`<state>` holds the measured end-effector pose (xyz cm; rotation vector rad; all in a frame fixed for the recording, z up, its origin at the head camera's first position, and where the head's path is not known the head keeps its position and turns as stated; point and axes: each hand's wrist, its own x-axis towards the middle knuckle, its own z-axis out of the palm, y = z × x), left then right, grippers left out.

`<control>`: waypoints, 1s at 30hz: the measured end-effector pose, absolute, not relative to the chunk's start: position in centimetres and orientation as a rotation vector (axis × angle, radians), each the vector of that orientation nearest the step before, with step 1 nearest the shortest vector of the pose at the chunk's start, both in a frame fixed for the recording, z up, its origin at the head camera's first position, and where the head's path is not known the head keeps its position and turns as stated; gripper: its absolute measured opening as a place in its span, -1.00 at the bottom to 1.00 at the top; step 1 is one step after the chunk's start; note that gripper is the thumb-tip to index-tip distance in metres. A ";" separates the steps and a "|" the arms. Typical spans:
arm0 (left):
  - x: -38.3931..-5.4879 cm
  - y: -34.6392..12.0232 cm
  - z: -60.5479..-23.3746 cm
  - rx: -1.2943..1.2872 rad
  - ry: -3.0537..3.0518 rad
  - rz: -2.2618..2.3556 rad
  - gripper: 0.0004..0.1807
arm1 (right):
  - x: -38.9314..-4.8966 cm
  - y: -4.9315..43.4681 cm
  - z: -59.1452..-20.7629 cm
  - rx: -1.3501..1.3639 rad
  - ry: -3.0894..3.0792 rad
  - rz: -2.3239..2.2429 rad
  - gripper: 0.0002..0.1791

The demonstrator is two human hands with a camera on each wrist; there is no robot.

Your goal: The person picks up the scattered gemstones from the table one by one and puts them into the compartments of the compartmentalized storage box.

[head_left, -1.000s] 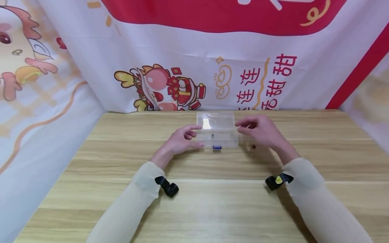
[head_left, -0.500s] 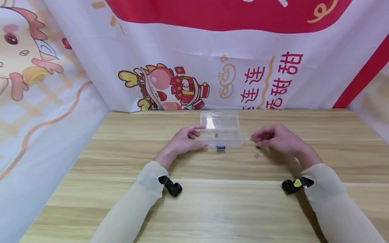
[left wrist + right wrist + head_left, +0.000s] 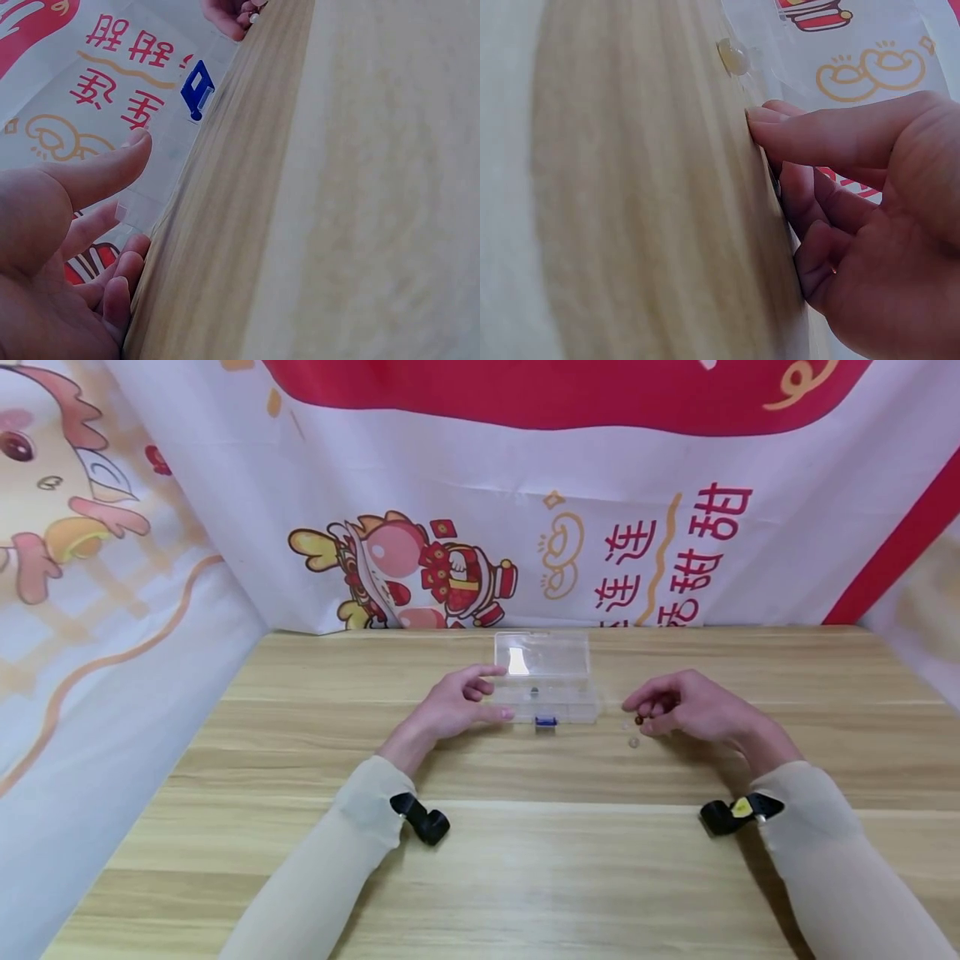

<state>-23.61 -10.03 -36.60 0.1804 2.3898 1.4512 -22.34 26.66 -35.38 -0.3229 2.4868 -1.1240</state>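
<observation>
A clear plastic box [image 3: 577,712] with a blue latch [image 3: 546,722] stands on the table, its lid [image 3: 551,653] raised at the back. My left hand [image 3: 453,706] holds its left end, thumb at the front wall and index finger towards the hinge side. One small dark bead [image 3: 534,692] lies inside. Right of the box, my right hand [image 3: 693,710] is low at the tabletop, fingers bent, with a gap between thumb and index fingertips. A brown bead [image 3: 639,720] shows in that gap by the thumb. A clear bead [image 3: 633,742] lies just in front; the right wrist view shows a pale bead [image 3: 735,57] beyond the fingertips.
The wooden table [image 3: 480,877] ends at a printed white and red cloth [image 3: 450,468] behind the box. More cloth [image 3: 135,735] hangs along the left side. Each sleeve carries a black wrist camera, one left [image 3: 427,825] and one right [image 3: 720,818].
My right hand has moved from the box's right end out to the right, down to the beads, uncovering the clear bead. My left hand stays at the box.
</observation>
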 end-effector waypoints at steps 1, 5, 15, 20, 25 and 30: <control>-23.6 -10.0 -36.6 0.180 2.392 1.451 -0.24 | -22.4 26.7 -35.4 -0.320 2.487 -1.124 -0.61; -23.5 -10.0 -36.4 0.178 2.393 1.456 -0.24 | -22.4 26.6 -35.3 -0.312 2.497 -1.112 -0.64; -23.4 -9.9 -36.3 0.170 2.384 1.457 -0.24 | -22.3 26.6 -35.3 -0.316 2.527 -1.075 -0.74; -23.4 -10.0 -36.3 0.169 2.388 1.450 -0.24 | -22.2 26.5 -35.3 -0.323 2.532 -1.068 -0.75; -23.4 -10.0 -36.2 0.175 2.393 1.448 -0.24 | -22.2 26.4 -35.3 -0.340 2.555 -1.053 -0.78; -23.4 -9.9 -36.3 0.178 2.396 1.447 -0.26 | -22.2 26.3 -35.4 -0.359 2.589 -1.030 -0.81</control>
